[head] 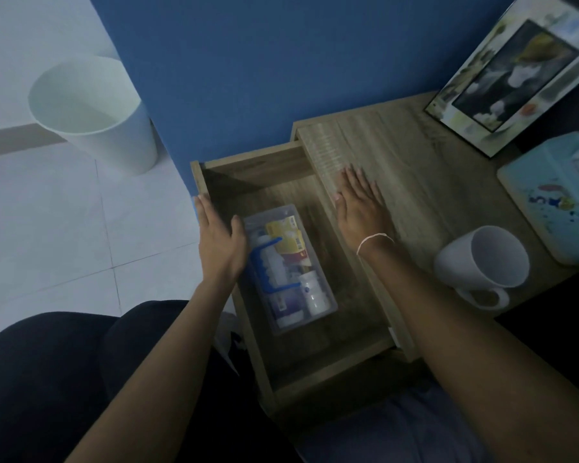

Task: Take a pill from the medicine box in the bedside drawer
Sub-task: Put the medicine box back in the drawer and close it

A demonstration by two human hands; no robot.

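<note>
Dim, bluish light, deep shadow inside the drawer (315, 365), soft blur throughout, and wide-angle bending at the edges.

drawer (315, 372): open, wooden | medicine box (290, 267): clear, blue-handled, lies inside at left

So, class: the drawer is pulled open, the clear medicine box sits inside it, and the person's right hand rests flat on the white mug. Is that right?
Not quite. In the head view the right hand rests flat on the wooden bedside tabletop, not on the white mug, which stands apart nearer the wrist. The rest holds: the drawer is pulled open and the clear medicine box sits inside it.
</note>
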